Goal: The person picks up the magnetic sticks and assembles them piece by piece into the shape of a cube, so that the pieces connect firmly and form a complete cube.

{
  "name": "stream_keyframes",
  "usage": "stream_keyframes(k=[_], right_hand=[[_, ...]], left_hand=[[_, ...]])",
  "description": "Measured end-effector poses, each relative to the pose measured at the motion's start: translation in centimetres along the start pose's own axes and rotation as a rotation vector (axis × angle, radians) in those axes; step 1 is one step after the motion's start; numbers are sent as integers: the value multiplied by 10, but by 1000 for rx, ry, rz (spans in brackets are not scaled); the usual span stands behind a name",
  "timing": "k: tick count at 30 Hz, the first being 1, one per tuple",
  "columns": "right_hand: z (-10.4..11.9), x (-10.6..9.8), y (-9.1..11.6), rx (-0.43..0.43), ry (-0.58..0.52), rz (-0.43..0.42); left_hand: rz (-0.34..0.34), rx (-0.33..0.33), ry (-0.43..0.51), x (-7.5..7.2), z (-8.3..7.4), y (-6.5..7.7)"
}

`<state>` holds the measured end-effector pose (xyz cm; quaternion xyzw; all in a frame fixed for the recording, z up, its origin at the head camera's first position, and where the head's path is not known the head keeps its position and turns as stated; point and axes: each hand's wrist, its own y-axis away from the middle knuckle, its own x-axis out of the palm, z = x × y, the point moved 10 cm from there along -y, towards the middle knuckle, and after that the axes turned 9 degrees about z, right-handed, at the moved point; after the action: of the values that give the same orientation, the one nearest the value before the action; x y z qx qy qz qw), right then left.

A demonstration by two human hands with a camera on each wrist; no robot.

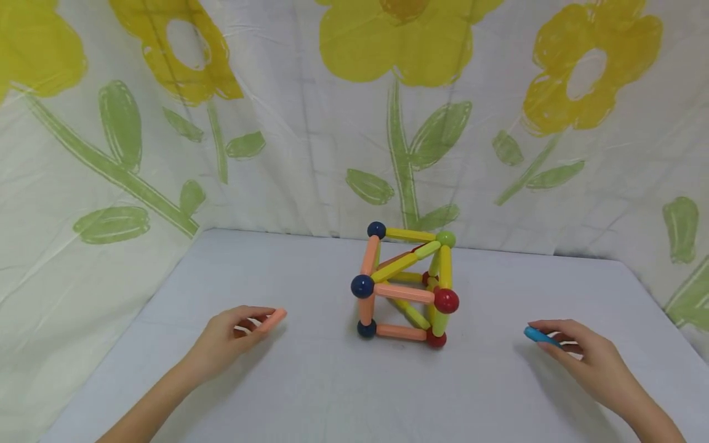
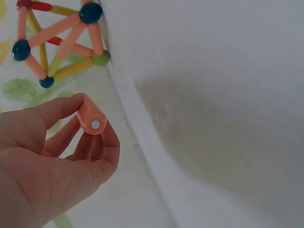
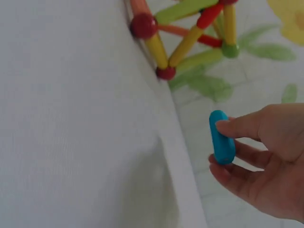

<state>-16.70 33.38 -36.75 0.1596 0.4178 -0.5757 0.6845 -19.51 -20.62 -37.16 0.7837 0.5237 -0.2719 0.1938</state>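
Observation:
My left hand (image 1: 227,340) pinches a salmon-pink magnetic rod (image 2: 91,116) between thumb and fingers, left of a cube-like frame of rods and balls. A round silver magnet shows in the rod's end in the left wrist view. On the other side, my right hand (image 1: 589,360) holds a short blue magnetic rod (image 3: 222,137) by thumb and fingertips. Between the hands stands the frame, with a pink rod (image 1: 404,293) along its front, dark blue balls (image 1: 362,287) at its left corners and red balls (image 1: 446,301) at its right. Neither hand touches it.
A white-covered table (image 1: 332,394) lies under the hands and the frame. Behind it and at the sides hangs a white cloth (image 1: 288,172) printed with yellow flowers and green leaves, meeting the table's back edge.

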Motion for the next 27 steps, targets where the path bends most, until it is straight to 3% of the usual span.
stream_keyframes(k=[6,14,19,27], right_hand=[[63,27,-18,-80,-59,98],[136,51,-38,-241,-142,185],[161,61,-46,-295,-178,223],[184,67,-52,-370,-193,250]], left_hand=[[143,120,97,40,-49,-8],[246,283,200,80,-102,-22],[279,341,231,96,-126,-30],[297,425,247,109,-148,-35]])
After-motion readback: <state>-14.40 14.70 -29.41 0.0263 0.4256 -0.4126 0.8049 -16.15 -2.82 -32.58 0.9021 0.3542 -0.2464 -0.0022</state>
